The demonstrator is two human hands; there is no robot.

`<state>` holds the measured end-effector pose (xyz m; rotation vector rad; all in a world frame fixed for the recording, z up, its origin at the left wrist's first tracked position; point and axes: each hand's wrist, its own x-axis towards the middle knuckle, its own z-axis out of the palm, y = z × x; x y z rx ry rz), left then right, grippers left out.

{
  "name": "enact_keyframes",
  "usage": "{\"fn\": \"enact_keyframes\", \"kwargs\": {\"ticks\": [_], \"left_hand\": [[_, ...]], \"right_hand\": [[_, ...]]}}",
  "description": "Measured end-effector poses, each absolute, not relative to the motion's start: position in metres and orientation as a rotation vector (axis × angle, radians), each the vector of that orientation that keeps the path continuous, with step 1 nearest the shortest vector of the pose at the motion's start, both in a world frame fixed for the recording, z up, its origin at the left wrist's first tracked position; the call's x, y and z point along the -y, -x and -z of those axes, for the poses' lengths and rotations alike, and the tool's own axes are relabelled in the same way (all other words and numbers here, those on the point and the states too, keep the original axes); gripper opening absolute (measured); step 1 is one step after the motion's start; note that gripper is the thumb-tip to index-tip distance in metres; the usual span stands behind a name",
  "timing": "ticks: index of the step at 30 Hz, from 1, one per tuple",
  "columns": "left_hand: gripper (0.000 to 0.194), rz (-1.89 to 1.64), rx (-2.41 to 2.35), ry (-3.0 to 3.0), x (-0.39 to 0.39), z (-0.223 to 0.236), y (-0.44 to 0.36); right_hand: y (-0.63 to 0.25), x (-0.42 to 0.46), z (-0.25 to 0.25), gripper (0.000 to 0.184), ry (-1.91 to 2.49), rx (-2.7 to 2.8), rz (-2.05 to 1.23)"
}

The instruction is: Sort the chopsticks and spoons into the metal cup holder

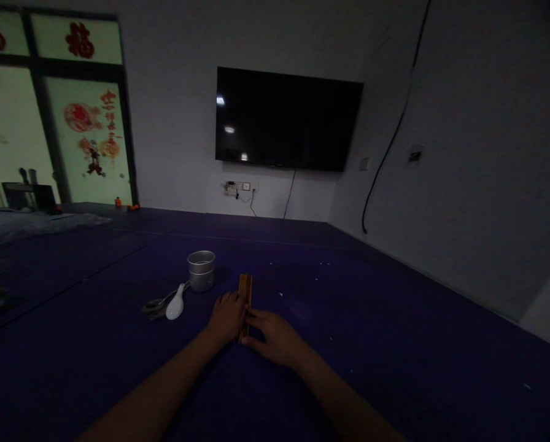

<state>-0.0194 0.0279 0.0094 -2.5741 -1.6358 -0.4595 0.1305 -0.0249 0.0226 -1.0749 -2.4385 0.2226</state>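
Note:
A bundle of brown chopsticks [246, 283] lies lengthwise on the dark blue surface in front of me. My left hand [228, 316] is closed over the bundle from the left, its fingers curled on top. From the right, my right hand [275, 336] grips the bundle's near part with thumb and fingers. The far ends of the sticks show beyond both hands; their middle is partly hidden. To the left stands a metal cup [202, 271], upright. A white spoon [175, 304] lies before it, beside metal spoons [153, 307] whose handles point toward the cup.
The dark blue surface [376, 344] reaches to the walls, with small white specks on it. A television [288, 120] hangs on the far wall above sockets and cables. Plastic sheeting [49, 226] lies at the left, near a black holder [30, 196]. A black cable [385, 156] hangs at the right.

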Motion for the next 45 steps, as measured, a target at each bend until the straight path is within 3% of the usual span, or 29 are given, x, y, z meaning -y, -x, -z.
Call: {"fn": "enact_keyframes", "kwargs": {"ticks": [45], "left_hand": [[0.037,0.459,1.618,2.567,-0.0288,-0.0079,0.0177]], "right_hand": [[-0.1317,0.0248,-0.024,0.037,1.114,2.464,-0.232]]}}
